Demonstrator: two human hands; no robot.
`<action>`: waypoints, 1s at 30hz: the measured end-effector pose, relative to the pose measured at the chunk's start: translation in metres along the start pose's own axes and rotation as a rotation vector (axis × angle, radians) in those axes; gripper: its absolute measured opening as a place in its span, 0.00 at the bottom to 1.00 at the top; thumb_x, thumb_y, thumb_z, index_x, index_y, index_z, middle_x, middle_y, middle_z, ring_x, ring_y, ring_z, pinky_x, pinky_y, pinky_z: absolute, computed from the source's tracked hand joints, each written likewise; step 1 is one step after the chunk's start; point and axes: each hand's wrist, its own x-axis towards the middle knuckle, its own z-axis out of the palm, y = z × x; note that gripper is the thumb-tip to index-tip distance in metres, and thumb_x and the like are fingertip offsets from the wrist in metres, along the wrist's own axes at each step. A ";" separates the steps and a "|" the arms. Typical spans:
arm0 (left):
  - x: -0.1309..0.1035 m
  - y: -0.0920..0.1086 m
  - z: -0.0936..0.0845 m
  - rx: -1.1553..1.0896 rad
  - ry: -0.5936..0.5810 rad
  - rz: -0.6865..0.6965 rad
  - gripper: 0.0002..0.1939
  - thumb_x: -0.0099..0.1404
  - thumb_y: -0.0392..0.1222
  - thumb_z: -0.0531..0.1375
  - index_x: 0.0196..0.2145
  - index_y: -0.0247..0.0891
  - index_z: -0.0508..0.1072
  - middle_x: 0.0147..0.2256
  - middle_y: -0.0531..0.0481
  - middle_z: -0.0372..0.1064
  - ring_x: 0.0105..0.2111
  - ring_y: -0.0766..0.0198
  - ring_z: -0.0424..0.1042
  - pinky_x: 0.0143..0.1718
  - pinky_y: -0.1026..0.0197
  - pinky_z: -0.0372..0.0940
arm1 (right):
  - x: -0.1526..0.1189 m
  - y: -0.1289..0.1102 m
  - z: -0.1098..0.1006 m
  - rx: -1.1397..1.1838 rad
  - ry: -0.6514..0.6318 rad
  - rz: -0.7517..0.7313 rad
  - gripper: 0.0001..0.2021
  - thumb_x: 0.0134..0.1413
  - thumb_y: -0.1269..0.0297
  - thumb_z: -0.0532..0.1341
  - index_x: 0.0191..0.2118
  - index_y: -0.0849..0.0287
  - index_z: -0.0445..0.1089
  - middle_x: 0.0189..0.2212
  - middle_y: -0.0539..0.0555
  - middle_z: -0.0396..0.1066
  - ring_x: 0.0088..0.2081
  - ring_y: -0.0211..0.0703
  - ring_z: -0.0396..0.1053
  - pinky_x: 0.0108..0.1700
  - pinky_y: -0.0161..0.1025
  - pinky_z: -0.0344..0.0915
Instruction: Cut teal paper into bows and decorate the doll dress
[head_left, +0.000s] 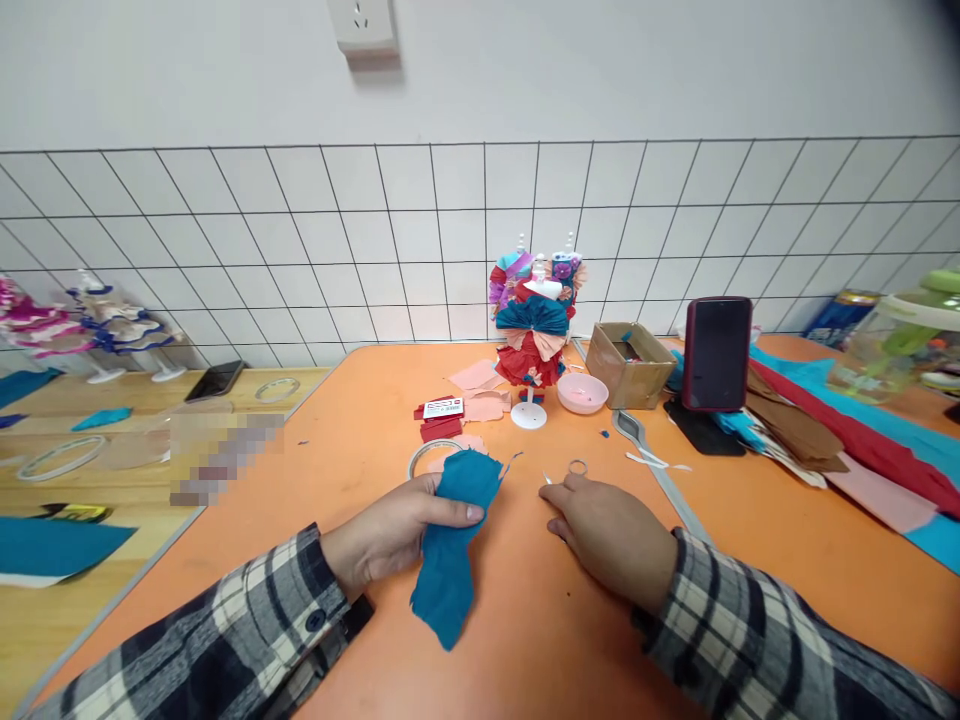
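Note:
My left hand [397, 535] pinches a ragged-edged piece of teal crepe paper [450, 580] between thumb and fingers, above the table. The paper narrows in the middle and hangs down below the thumb. My right hand [604, 535] is low over the orange tabletop, back of the hand up, its fingers bent together. A small pale pointed tip pokes out beside its index finger, and a thin ring [577, 467] shows just beyond the knuckles. Whether tip and ring belong to one tool I cannot tell. Behind the paper lies a tape roll [412, 465], partly covered.
A small dress form [532, 345] in layered paper stands at the back, others close behind. Near it are a pink bowl [583, 393], a cardboard box [630, 365] and pink paper pieces [487, 405]. A phone [718, 355] stands right, beside stacked colored crepe paper [862, 430].

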 end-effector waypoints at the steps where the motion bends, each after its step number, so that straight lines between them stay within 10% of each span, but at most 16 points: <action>1: 0.001 -0.001 0.000 -0.015 0.004 0.002 0.14 0.44 0.36 0.73 0.28 0.34 0.75 0.23 0.56 0.69 0.22 0.71 0.65 0.26 0.68 0.57 | 0.000 0.000 0.002 -0.012 0.005 -0.032 0.10 0.60 0.67 0.55 0.44 0.57 0.70 0.41 0.59 0.70 0.37 0.47 0.70 0.33 0.37 0.57; 12: 0.004 -0.002 -0.007 0.051 0.020 0.002 0.15 0.45 0.39 0.73 0.29 0.34 0.73 0.23 0.56 0.69 0.22 0.71 0.65 0.27 0.67 0.59 | -0.001 0.007 -0.002 -0.040 0.041 0.090 0.23 0.59 0.69 0.55 0.60 0.59 0.58 0.43 0.61 0.69 0.40 0.48 0.70 0.32 0.37 0.57; 21: 0.008 -0.005 -0.007 -0.037 0.079 0.008 0.12 0.47 0.36 0.72 0.31 0.34 0.76 0.25 0.54 0.70 0.24 0.70 0.66 0.28 0.67 0.58 | 0.001 0.025 -0.010 -0.038 0.153 0.059 0.22 0.49 0.69 0.64 0.52 0.57 0.64 0.48 0.59 0.67 0.48 0.52 0.66 0.42 0.40 0.60; 30: 0.005 -0.004 -0.001 0.002 0.062 0.041 0.09 0.50 0.35 0.71 0.30 0.33 0.76 0.26 0.53 0.71 0.24 0.71 0.65 0.25 0.69 0.58 | 0.000 0.019 -0.006 -0.053 -0.011 -0.028 0.09 0.56 0.74 0.54 0.40 0.60 0.70 0.36 0.58 0.71 0.36 0.48 0.69 0.34 0.40 0.57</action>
